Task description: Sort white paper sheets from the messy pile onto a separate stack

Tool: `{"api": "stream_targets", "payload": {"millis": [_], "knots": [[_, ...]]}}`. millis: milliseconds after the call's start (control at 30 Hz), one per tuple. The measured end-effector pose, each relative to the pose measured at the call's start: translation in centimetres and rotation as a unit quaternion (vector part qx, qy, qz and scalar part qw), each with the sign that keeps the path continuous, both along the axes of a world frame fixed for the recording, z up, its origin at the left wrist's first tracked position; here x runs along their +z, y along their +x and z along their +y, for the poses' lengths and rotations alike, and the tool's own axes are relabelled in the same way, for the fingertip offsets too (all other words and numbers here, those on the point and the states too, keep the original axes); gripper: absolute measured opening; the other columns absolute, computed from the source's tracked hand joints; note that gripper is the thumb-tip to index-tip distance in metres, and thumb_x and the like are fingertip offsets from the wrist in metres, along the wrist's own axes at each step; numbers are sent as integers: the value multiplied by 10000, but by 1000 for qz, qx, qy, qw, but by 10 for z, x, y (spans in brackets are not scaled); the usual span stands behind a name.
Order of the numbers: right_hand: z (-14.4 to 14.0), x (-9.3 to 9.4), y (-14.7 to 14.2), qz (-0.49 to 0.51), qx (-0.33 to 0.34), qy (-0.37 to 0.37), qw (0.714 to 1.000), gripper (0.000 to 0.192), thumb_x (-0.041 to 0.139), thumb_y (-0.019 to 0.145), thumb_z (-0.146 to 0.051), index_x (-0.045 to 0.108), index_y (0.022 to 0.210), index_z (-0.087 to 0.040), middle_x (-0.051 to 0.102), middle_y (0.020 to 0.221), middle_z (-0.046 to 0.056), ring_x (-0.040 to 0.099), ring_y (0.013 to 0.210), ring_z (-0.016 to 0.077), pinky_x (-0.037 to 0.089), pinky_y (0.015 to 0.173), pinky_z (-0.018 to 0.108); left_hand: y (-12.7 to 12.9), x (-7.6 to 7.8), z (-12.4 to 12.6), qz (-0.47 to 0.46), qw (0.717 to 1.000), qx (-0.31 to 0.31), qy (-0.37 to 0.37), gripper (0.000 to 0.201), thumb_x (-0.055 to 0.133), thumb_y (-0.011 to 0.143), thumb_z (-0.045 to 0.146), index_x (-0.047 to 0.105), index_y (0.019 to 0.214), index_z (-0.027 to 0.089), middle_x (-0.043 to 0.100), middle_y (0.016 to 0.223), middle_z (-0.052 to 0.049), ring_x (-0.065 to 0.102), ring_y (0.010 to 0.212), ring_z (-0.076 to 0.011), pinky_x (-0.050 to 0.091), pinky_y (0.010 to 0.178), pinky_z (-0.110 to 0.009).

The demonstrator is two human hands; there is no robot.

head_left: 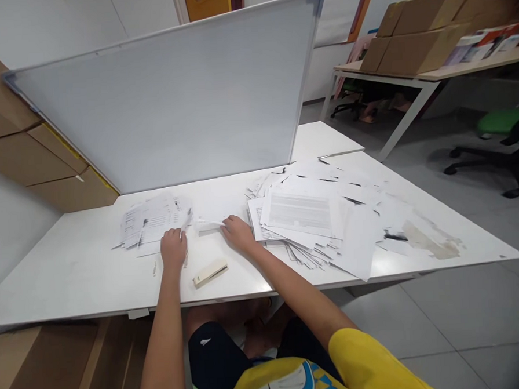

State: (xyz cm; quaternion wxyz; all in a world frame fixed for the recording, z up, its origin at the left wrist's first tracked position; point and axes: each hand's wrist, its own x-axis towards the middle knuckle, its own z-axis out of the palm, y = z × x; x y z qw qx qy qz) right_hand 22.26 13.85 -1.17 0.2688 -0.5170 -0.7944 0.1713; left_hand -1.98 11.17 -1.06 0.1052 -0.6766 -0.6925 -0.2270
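My left hand (173,249) rests on the white table (72,274) with its fingers closed on a thin pen-like tool (186,220) that points up toward a small pile of printed sheets (152,220). My right hand (237,231) pinches the end of a small folded strip of paper (209,225) lying between the two hands. A cream stapler (209,272) lies flat on the table just in front of both hands, touching neither. A large loose heap of printed papers (313,215) spreads out to the right of my right hand.
A whiteboard (171,100) stands upright at the table's back edge. Cardboard boxes (26,154) line the left wall. At the right are a second table (427,75) with boxes and a green office chair (506,126). A torn, stained scrap (427,238) lies near the table's right end.
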Motion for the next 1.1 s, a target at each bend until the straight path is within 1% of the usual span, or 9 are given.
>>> {"api": "stream_targets", "payload": {"millis": [167,233,367,533,667,733,833,933,1100], "knots": [[0,-4,-1,228,-34,13,973,379,457,971,-300,491,1326,-169,611,1200,103,593,1053,208,475,918,334,-5,-2,-5,-71,979,-186,-43,474,473,907,473,581,1277,198,663,1213,-89,579,1142,-240,432,1021,-392],[0,-6,-6,272,27,-6,962,420,462,966,-320,459,1364,-187,610,1241,95,615,1009,186,498,890,318,-13,-3,-2,-108,983,-150,14,500,415,928,468,549,1325,194,580,1368,-90,468,1319,-248,343,1127,-435],[4,-8,-15,210,151,8,966,403,409,966,-220,489,1359,-193,583,1338,92,565,1180,180,435,1024,343,-23,-5,8,-217,972,70,50,541,376,939,395,483,1391,117,476,1465,-158,314,1438,-295,233,1180,-527],[5,-6,-14,7,148,37,988,402,561,909,-271,574,1289,-144,487,1449,143,403,1350,273,264,1147,449,-18,-7,6,-220,974,-33,-32,527,348,957,381,416,1452,215,561,1401,-77,469,1339,-217,336,1146,-410],[0,-2,-12,-64,164,40,984,460,562,927,-378,539,1342,-180,433,1504,115,440,1290,299,360,1054,455,-16,-8,11,-133,984,118,7,600,379,926,375,447,1404,19,409,1495,-222,297,1434,-360,221,1169,-554],[-1,0,-13,-73,160,50,983,464,547,938,-388,523,1361,-197,421,1516,98,457,1261,302,386,1022,451,-16,-10,13,-96,986,134,-3,584,371,927,386,515,1335,-6,481,1432,-242,334,1406,-382,178,1169,-588],[-1,-1,-14,-72,155,61,983,534,562,932,-399,474,1408,-173,355,1554,113,405,1323,307,354,1068,454,-16,-11,12,-27,999,41,17,466,344,935,364,674,1123,93,672,1203,-159,451,1321,-322,200,1182,-523],[2,-4,-14,-64,157,60,984,595,567,931,-393,423,1449,-139,276,1585,131,309,1414,307,282,1138,462,-15,-10,9,-3,999,-11,33,436,334,935,340,699,1061,137,707,1080,-128,474,1287,-285,302,1142,-444],[4,-6,-15,-49,202,44,977,592,546,941,-407,410,1470,-179,318,1572,94,282,1446,289,226,1179,471,-18,-16,14,-6,994,110,15,577,374,915,383,533,1328,12,506,1412,-227,351,1382,-386,255,1130,-571]]}}
